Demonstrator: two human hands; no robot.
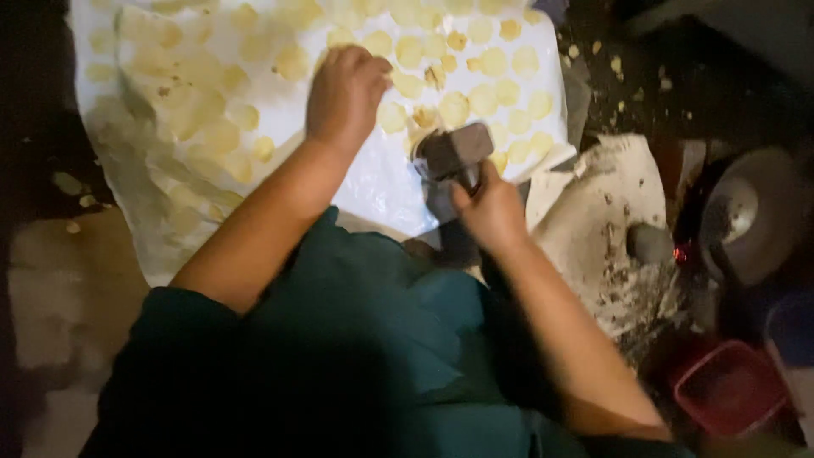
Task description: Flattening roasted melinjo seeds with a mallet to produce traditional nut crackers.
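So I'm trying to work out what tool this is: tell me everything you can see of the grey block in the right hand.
The grey block is a chunky, roughly rectangular head, dull dark grey, like stone or metal; blur hides finer detail. It sits on a darker stem that the right hand grips from below, thumb up the stem. It is tilted, over the near edge of the white sheet among pale yellow discs. Whether it touches the sheet cannot be told.
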